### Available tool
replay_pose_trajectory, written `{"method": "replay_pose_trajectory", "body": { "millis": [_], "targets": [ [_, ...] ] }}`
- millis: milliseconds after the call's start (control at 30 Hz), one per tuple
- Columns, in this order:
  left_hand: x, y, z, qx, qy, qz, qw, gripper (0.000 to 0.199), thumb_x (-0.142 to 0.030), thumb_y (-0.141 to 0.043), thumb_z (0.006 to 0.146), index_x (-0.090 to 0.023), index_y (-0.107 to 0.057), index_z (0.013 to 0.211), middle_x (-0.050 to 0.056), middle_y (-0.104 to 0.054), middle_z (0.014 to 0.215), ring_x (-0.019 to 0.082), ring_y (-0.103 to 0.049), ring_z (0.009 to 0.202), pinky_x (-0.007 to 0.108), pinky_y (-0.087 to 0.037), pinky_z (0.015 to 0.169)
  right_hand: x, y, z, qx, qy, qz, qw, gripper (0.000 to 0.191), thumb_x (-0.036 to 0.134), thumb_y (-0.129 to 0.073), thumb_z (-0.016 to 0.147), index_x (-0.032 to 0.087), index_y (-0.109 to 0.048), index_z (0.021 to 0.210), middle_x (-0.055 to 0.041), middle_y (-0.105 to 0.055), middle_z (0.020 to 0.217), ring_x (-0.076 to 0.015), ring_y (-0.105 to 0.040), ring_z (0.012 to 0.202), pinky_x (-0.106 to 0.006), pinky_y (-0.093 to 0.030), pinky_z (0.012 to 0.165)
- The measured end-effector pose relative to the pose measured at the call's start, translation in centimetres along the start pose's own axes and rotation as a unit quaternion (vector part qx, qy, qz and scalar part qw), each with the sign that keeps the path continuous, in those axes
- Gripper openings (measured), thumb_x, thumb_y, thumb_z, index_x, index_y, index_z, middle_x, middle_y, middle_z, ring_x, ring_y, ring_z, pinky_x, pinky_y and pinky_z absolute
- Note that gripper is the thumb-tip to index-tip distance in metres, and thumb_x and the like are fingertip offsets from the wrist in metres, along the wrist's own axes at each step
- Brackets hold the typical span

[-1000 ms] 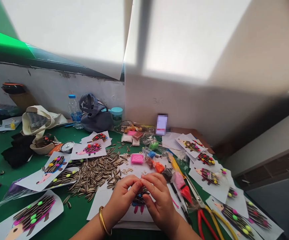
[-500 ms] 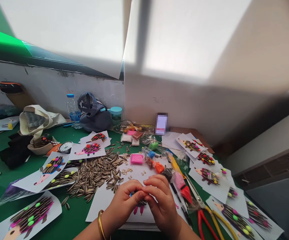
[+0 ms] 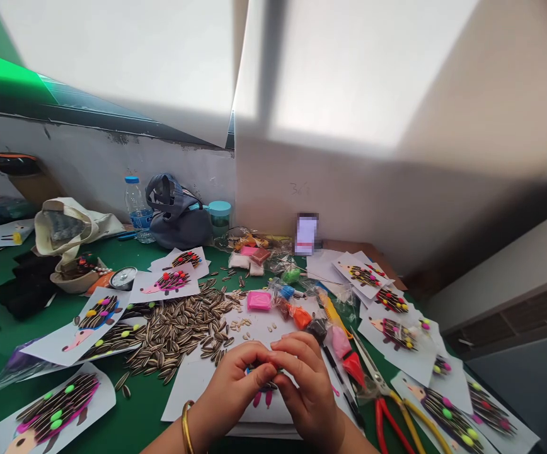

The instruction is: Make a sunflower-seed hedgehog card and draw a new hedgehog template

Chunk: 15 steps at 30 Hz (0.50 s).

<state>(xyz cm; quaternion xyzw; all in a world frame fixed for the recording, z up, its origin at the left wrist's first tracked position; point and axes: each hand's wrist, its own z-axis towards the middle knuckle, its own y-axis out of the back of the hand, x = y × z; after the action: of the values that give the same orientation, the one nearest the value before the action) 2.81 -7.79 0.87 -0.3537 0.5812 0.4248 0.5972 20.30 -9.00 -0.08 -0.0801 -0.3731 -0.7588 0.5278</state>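
My left hand (image 3: 238, 384), with a gold bangle (image 3: 187, 427) at the wrist, and my right hand (image 3: 309, 384) meet fingertip to fingertip over white paper (image 3: 193, 384). The fingers of both are curled together, and what they pinch, if anything, is too small or hidden to name. Beneath them, a partly covered hedgehog picture shows two magenta feet (image 3: 263, 398). To the left of the paper lies a big heap of striped sunflower seeds (image 3: 179, 328). Just behind the hands are a pink clay block (image 3: 259, 301) and wrapped orange clay (image 3: 300, 316).
Finished hedgehog pictures lie at left (image 3: 60, 410) and right (image 3: 399, 334). Scissors (image 3: 370, 366) and red-handled pliers (image 3: 382, 416) are right of the hands. Farther back stand a water bottle (image 3: 138, 211), a dark bag (image 3: 179, 221), a teal-lidded cup (image 3: 220, 217) and a phone (image 3: 306, 234).
Both hands stay over the paper, with their fingertips shifted very slightly. The view has moved a little; nothing else has visibly changed.
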Motion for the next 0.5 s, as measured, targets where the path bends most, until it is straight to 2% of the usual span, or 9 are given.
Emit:
{"method": "replay_pose_trajectory", "body": {
  "millis": [167, 500],
  "targets": [
    [-0.01, 0.01, -0.02, 0.008, 0.005, -0.012, 1.0, 0.038, -0.052, -0.062, 0.083, -0.015, -0.068, 0.077, 0.003, -0.061, 0.074, 0.015, -0.055, 0.07, 0.025, -0.045, 0.067, 0.0, 0.02, -0.02, 0.006, -0.004, -0.001, 1.0, 0.027, 0.024, -0.051, 0.094, 0.026, -0.062, 0.119, -0.0079, -0.063, 0.111, -0.0255, -0.053, 0.108, -0.048, -0.048, 0.092],
    [0.05, 0.07, -0.07, -0.001, 0.004, -0.021, 1.0, 0.033, -0.048, -0.062, 0.084, -0.016, -0.065, 0.076, 0.002, -0.058, 0.074, 0.014, -0.053, 0.068, 0.025, -0.044, 0.066, 0.25, -0.12, 0.27, -0.025, -0.003, 0.007, 1.0, 0.02, 0.016, -0.058, 0.09, 0.025, -0.063, 0.107, -0.0065, -0.066, 0.104, -0.0242, -0.056, 0.104, -0.046, -0.05, 0.09]
  ]
}}
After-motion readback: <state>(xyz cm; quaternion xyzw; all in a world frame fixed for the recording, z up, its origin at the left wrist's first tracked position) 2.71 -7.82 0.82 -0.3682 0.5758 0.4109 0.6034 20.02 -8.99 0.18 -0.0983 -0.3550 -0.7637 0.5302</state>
